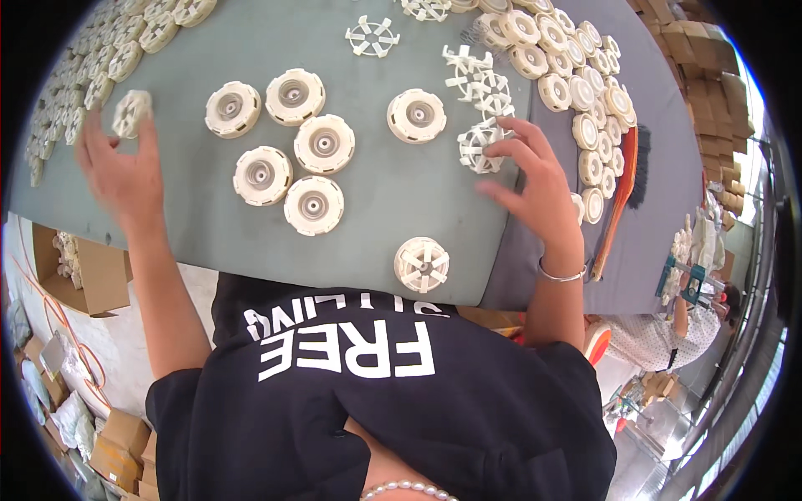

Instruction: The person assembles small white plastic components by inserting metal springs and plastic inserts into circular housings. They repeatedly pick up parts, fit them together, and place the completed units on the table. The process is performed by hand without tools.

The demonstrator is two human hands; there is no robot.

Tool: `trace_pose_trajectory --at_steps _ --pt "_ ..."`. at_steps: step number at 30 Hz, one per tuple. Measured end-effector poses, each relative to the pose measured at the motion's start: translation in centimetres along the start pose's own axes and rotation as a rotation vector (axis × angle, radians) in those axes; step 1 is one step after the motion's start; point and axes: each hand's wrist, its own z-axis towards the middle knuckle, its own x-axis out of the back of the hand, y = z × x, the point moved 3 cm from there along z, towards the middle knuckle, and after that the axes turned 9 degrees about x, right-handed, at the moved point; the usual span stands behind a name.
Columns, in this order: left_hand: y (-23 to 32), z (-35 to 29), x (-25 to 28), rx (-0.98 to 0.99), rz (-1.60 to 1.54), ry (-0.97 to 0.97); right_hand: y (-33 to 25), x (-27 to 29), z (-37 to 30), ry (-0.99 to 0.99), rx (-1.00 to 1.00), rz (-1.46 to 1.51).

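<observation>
My left hand (122, 177) is at the left of the table, thumb and fingers around a cream round plastic part (132, 113) with a spoked face. Hand and part are slightly blurred. My right hand (535, 184) is open, fingers spread, its fingertips at a white spoked ring (480, 149); whether they touch it I cannot tell. More white spoked rings (476, 75) lie just beyond. Several cream round housings (324, 144) with coiled springs inside sit in the middle, and one housing (416, 116) stands apart. Near the front edge, another round part (422, 265) bears a spoked ring.
Rows of finished-looking round parts (100, 63) cover the far left. Many cream discs (576, 75) crowd the right side, beside a wooden-handled brush (618, 200). An open cardboard box (79, 275) stands below the table's left edge. Another person (660, 338) works at the right.
</observation>
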Motion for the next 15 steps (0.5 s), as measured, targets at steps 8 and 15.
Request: trace_pose_trajectory --at_steps 8,15 --pt "18.0 -13.3 -5.6 -0.316 -0.349 -0.803 -0.9 0.6 -0.3 0.080 -0.055 0.013" --pt "18.4 -14.6 -4.6 -0.338 -0.306 -1.122 -1.5 0.4 -2.0 0.052 -0.210 0.077"
